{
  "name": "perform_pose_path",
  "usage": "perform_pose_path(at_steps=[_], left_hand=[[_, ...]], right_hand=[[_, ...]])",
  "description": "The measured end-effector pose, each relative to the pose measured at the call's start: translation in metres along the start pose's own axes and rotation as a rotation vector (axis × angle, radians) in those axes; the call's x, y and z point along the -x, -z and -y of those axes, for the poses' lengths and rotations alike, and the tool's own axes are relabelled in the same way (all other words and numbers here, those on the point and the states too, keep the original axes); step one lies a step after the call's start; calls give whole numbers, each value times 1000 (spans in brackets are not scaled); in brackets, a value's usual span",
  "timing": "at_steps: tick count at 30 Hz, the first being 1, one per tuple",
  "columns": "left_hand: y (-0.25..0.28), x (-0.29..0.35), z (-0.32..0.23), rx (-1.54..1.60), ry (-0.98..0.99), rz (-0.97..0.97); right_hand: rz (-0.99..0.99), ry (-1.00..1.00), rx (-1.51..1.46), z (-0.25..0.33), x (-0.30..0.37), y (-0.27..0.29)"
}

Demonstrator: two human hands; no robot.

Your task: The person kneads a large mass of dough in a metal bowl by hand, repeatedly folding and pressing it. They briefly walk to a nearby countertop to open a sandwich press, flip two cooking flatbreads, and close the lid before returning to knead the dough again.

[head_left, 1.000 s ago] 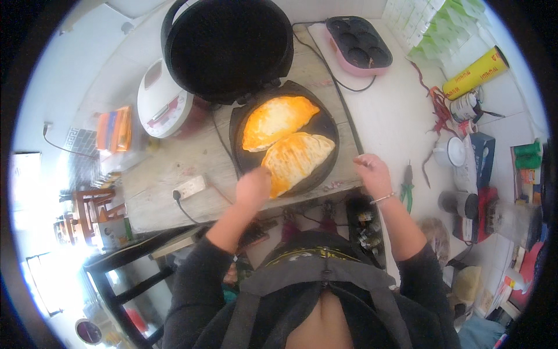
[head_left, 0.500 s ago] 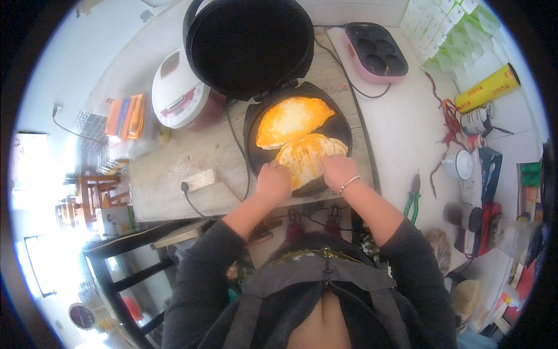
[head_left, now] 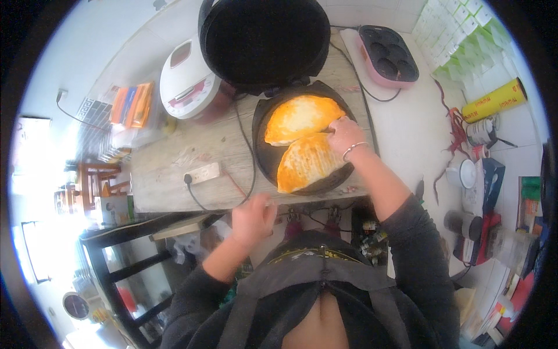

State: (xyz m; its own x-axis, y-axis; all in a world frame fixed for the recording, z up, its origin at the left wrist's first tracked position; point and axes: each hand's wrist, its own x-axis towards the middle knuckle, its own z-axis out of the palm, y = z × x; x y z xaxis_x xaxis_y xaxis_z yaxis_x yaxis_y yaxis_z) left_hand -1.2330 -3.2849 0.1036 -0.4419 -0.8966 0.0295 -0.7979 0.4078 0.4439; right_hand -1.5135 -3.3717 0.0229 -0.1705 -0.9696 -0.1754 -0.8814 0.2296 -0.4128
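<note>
Right hand (head_left: 344, 132) had moved to the far right part of the pan (head_left: 264, 157), fingertips down on the seam where the two folded flatbreads met; half a second earlier both hands were together on the near flatbread (head_left: 308, 163); now only the right one stayed on the food, fingers bent and pressing, not wrapped round anything. Left hand (head_left: 253, 218) had pulled back off the pan to the near edge of the wooden table (head_left: 174, 168), loosely curled; something thin and pale seemed pinched at its fingertips but too small to tell. Far flatbread (head_left: 302, 119) lay golden and touching the near one, both inside the round black pan, lid (head_left: 264, 41) propped open behind it. Judged: the two-handed shifting of the near flatbread was over, the right hand doing a last nudge or check. White rice cooker (head_left: 189, 78) sat left of the lid; pink muffin maker (head_left: 388, 53) far right; power strip (head_left: 200, 173) on the table left of the pan.
</note>
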Motion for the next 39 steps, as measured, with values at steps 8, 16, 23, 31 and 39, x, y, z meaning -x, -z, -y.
perform_pose_path(at_steps=[8, 16, 23, 31, 39], left_hand=[[16, 45, 10, 41, -61, -109], [5, 59, 4, 220, 24, 14], [-23, 53, 7, 454, 85, 162], [-99, -4, -4, 686, 335, 530], [-120, -65, -33, 498, 94, 448]], right_hand=[[235, -37, 133, -5, -16, 5], [394, -110, 206, 1, -26, -1], [402, -91, 61, 11, -17, 9], [461, -248, -129, -21, 14, 1], [-135, -865, -1511, -68, 130, -54]])
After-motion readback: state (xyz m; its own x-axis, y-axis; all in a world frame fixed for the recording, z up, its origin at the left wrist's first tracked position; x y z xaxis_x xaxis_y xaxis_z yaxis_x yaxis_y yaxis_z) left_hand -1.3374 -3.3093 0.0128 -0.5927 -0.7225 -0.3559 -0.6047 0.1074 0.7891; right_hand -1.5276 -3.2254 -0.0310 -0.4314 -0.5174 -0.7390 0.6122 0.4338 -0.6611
